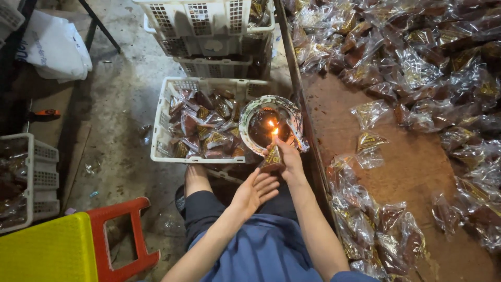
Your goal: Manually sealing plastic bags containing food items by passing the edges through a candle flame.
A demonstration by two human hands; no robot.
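The right hand [290,161] pinches a small clear packet [272,158] and holds its top edge at a candle flame [273,130] inside a patterned bowl [249,112]. The left hand [255,190] lies open just below, fingers spread, holding nothing. A white crate [162,125] of filled packets sits beside the bowl, left of the worktop [412,172].

From my seat, the packet [272,158] in my right hand [289,159] is half hidden by my fingers, its contents unclear. The flame [273,129] glares, blurring the bowl [250,112] behind it. The packet pile [417,68] runs off the upper right edge, and the grey crate [31,177] at far left is cropped.
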